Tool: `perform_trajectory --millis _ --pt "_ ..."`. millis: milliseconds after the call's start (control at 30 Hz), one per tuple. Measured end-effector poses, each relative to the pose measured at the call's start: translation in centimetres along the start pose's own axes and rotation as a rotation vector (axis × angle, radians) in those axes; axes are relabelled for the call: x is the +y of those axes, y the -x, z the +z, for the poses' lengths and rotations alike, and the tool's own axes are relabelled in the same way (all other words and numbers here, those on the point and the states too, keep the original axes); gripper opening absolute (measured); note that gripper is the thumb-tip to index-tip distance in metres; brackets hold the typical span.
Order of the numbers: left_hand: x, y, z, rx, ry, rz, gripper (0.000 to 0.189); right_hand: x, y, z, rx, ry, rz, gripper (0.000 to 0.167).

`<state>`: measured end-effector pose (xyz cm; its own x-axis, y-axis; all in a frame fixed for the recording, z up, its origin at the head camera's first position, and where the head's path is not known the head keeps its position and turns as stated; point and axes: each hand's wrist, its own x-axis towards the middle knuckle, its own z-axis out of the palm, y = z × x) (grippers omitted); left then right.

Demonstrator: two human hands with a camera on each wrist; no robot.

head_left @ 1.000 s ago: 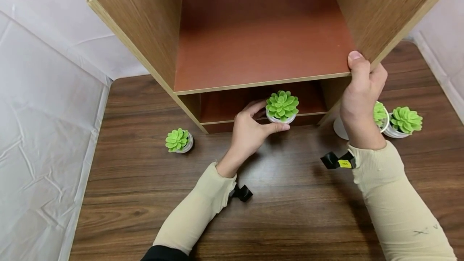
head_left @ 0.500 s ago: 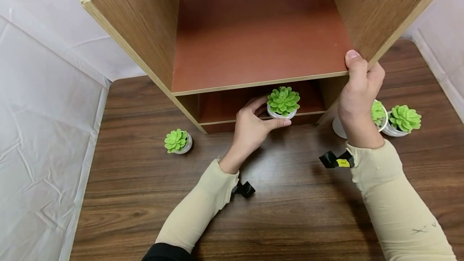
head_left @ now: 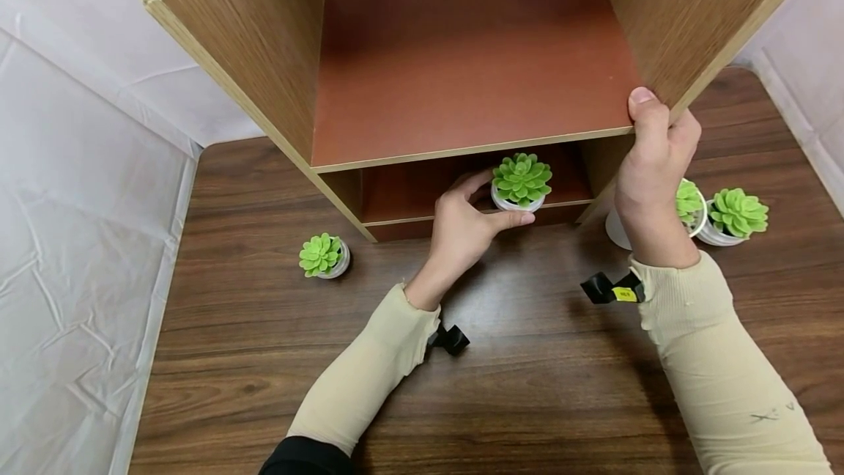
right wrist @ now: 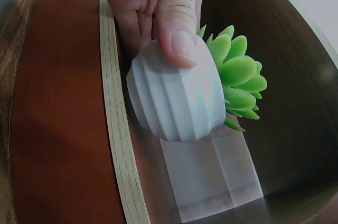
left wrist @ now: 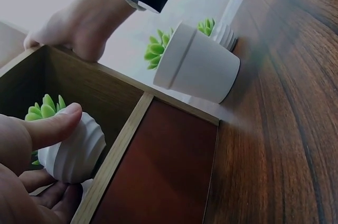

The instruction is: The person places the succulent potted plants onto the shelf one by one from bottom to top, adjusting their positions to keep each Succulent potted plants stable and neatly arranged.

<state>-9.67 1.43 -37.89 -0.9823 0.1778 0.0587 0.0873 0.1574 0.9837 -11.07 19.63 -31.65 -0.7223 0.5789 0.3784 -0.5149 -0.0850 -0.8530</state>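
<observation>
"What has just changed?"

"The left hand (head_left: 464,229), pinching a potted plant (head_left: 521,180) between thumb and fingers, has eased slightly farther in at the cabinet's (head_left: 461,86) lower opening; the work looks only a little further along."

"And the right hand (head_left: 653,174)?"

"It grips the cabinet's right edge."

"How many of each?"

"One cabinet, two hands, four plants: the held one, a small plant (head_left: 323,255) left of the cabinet, and two right of it, one in a big pot (left wrist: 200,65), one in a little pot (head_left: 719,238)."
</observation>
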Motion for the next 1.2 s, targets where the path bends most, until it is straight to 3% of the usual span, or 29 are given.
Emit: perform_trajectory --millis 300,500,1200 --pt "0.34 -0.26 0.06 0.008 -0.124 0.028 0.071 -0.18 0.11 0.33 0.038 -0.048 0.084 0.023" --pt "0.47 -0.39 0.17 0.018 -0.151 0.016 0.072 -0.01 0.26 0.25 -0.007 -0.007 0.005 0.024" --pt "0.85 -0.66 0.67 0.003 -0.188 0.007 0.075 0.04 0.48 0.36 0.004 0.011 -0.005 0.025"
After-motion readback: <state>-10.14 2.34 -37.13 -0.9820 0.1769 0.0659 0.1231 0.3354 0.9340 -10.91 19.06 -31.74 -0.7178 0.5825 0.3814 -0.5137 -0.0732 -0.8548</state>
